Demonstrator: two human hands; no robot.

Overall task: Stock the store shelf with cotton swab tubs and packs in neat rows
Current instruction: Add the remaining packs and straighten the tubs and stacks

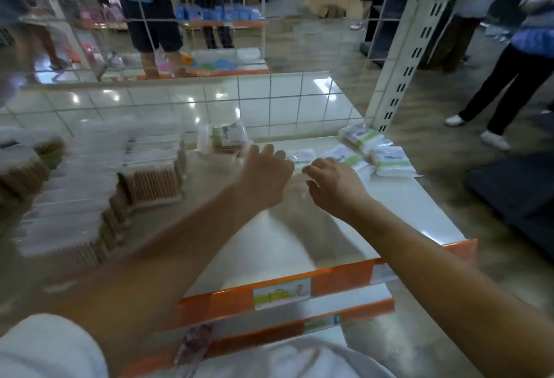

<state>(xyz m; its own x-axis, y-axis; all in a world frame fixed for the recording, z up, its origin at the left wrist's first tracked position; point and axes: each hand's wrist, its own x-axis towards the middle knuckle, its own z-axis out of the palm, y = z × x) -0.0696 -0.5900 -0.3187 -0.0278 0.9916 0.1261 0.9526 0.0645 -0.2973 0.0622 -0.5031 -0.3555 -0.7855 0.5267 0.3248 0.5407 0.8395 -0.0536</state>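
Both hands reach to the back of the shelf (389, 206) — the left hand (263, 173) and right hand (335, 182) look loosely curled and empty, just by a flat pack (301, 157) — so next comes pinching it and lining it up beside the tubs (153, 185) on the left side.

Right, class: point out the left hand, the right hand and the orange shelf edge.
left hand (263, 173), head view, back of the hand.
right hand (335, 181), head view, back of the hand.
orange shelf edge (341, 280), head view, front strip.
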